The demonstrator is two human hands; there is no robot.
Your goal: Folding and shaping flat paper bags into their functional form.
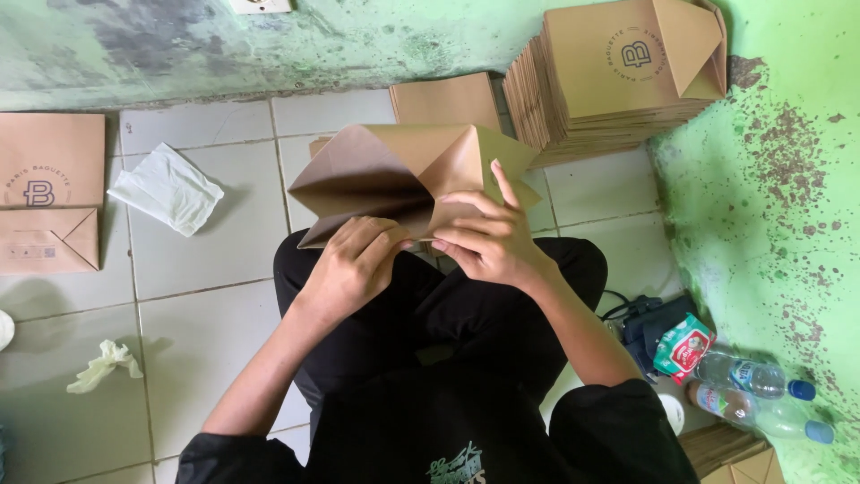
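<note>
I sit on a tiled floor and hold a brown paper bag (pixel 394 175) over my lap, its bottom flaps spread open in angled folds. My left hand (pixel 351 267) grips the bag's lower left edge with curled fingers. My right hand (pixel 486 237) pinches the lower middle fold, its index finger raised along the right flap. Both hands touch each other at the bag's bottom edge.
A tall stack of flat brown bags (pixel 618 81) leans in the far right corner, one more bag (pixel 445 99) beside it. Finished bags (pixel 49 193) lie at left, with a white cloth (pixel 166 188) and crumpled tissue (pixel 105 366). Two plastic bottles (pixel 757 394), a snack packet (pixel 683 347) and a dark pouch (pixel 649 323) sit at right by the green wall.
</note>
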